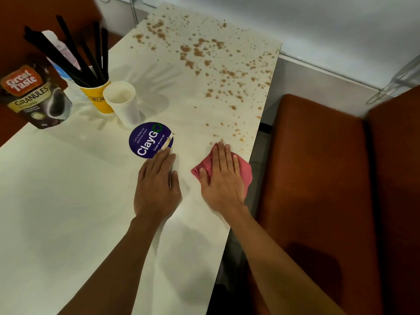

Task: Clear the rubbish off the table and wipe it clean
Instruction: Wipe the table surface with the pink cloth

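The white table (68, 189) carries brown coffee granules (204, 53) scattered over its far right part. My right hand (222, 178) lies flat on a red cloth (244, 171) near the table's right edge, just below the nearest granules. My left hand (156, 185) rests flat on the table with its fingers together, the fingertips touching a round purple "ClayGo" sticker (147, 139). At the left stand an empty white paper cup (122, 103), a yellow cup (97, 96) holding black straws (77, 57), and a dark "Great Taste Granules" pouch (34, 96).
A brown padded bench seat (318, 178) runs along the table's right side. A white wall (318, 30) lies beyond the table's far end. A crumpled clear plastic wrapper (61, 48) sits behind the straws.
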`<state>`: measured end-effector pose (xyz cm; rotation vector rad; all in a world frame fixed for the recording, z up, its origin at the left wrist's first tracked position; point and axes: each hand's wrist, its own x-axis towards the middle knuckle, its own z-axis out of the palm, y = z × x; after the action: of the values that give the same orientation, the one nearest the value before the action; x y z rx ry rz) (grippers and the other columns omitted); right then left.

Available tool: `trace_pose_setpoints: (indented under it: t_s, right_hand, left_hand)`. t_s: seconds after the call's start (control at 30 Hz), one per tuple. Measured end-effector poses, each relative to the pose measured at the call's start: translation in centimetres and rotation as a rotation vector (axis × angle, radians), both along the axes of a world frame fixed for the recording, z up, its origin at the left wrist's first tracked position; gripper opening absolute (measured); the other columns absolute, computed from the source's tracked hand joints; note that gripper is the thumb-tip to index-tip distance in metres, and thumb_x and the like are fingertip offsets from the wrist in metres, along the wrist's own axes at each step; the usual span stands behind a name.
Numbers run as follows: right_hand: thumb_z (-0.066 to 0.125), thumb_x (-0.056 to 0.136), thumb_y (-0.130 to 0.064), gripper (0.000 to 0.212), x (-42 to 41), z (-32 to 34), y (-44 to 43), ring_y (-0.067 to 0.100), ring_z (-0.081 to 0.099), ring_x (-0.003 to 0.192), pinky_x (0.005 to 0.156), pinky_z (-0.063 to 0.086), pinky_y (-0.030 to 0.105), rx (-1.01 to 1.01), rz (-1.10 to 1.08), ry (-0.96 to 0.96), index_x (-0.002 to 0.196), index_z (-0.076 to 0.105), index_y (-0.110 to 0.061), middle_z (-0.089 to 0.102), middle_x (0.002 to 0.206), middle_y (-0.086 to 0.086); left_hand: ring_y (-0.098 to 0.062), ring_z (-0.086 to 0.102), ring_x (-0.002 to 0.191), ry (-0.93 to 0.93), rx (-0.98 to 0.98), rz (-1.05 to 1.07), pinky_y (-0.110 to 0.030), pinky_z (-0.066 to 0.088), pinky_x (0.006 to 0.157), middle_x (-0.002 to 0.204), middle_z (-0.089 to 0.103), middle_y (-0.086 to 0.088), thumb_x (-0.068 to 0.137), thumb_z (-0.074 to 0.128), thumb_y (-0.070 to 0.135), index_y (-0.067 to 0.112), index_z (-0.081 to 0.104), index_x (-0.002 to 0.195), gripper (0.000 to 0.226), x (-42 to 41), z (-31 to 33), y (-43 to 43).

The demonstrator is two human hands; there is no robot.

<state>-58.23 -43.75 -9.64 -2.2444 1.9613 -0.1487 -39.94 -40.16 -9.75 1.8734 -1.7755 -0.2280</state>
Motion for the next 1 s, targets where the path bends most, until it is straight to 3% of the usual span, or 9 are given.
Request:
trace_pose_setpoints:
  t_s: [0.07,0.23,0.33,0.47,0.67,0.77,0.9,1.0]
  right_hand:
    - [0.013,0.109,-0.053,0.074,1.5,0.2,-0.4,0.019,-0.013,0.162,0.132,0.0,0.042,0.01,0.041,-0.004,0.167,-0.005,-0.01,-0.009,0.176,0.006]
    - [0.02,0.112,-0.055,0.072,-1.7,0.8,2.3,0.014,-0.014,0.161,0.133,0.002,0.042,0.013,0.41,-0.005,0.168,-0.005,-0.016,-0.01,0.176,0.0]
    - [0.024,0.111,-0.057,0.076,-2.7,0.7,1.1,0.014,-0.013,0.161,0.133,-0.002,0.041,0.002,0.287,-0.003,0.168,-0.004,-0.015,-0.008,0.176,0.0]
    - [0.019,0.11,-0.051,0.075,1.8,0.7,-1.9,0.023,-0.009,0.162,0.132,0.007,0.047,0.019,0.109,-0.024,0.167,-0.004,-0.008,-0.006,0.176,0.009]
    - [0.021,0.112,-0.053,0.071,-2.2,1.0,0.1,0.018,-0.01,0.162,0.132,0.009,0.046,0.024,0.595,0.017,0.168,0.002,-0.014,-0.004,0.176,0.003]
    - [0.025,0.111,-0.057,0.076,-3.8,0.9,-1.1,0.017,-0.007,0.163,0.132,0.008,0.045,0.009,0.489,0.009,0.168,0.003,-0.014,-0.002,0.176,0.003]
    - [0.021,0.11,-0.052,0.075,0.6,0.7,-3.3,0.022,-0.006,0.163,0.131,0.008,0.046,0.002,0.246,0.012,0.168,0.002,-0.009,-0.002,0.176,0.008]
    - [0.022,0.109,-0.048,0.073,2.6,0.8,-3.4,0.023,-0.005,0.163,0.131,0.008,0.047,0.005,0.345,0.01,0.167,0.004,-0.008,-0.001,0.176,0.009]
  left_hand:
    - [-0.024,0.039,0.151,0.005,0.012,0.022,-0.045,0.036,0.123,0.16,0.047,-0.007,0.1,0.062,0.015,0.011,0.05,0.152,0.053,-0.1,-0.2,0.0]
    - [-0.022,0.037,0.153,0.026,0.025,0.029,-0.041,0.034,0.124,0.162,0.045,-0.006,0.099,0.054,0.019,0.011,0.049,0.154,0.055,0.0,-0.3,-0.3]
    - [-0.019,0.035,0.154,0.039,0.024,0.031,-0.04,0.034,0.125,0.163,0.044,-0.004,0.099,0.052,0.021,0.011,0.049,0.154,0.056,-0.1,-0.2,-0.2]
    - [-0.02,0.037,0.153,0.042,0.007,0.069,-0.043,0.037,0.123,0.162,0.046,-0.004,0.097,0.053,0.019,0.009,0.05,0.153,0.057,0.0,-0.3,-0.3]
    - [-0.024,0.04,0.151,0.047,-0.027,0.14,-0.048,0.038,0.121,0.161,0.046,-0.006,0.094,0.052,0.01,0.007,0.05,0.153,0.059,-0.5,0.0,-0.5]
    - [-0.025,0.041,0.15,0.036,-0.033,0.13,-0.05,0.039,0.12,0.161,0.047,-0.007,0.095,0.054,0.008,0.007,0.051,0.152,0.058,-0.2,0.1,-0.7]
    - [-0.025,0.042,0.149,0.052,-0.04,0.134,-0.05,0.038,0.121,0.16,0.048,-0.007,0.094,0.052,0.006,0.006,0.053,0.151,0.057,-0.3,0.3,-0.7]
    - [-0.025,0.042,0.15,0.03,-0.039,0.147,-0.053,0.032,0.123,0.16,0.049,-0.006,0.091,0.052,0.003,0.006,0.054,0.149,0.059,-0.4,0.3,-0.6]
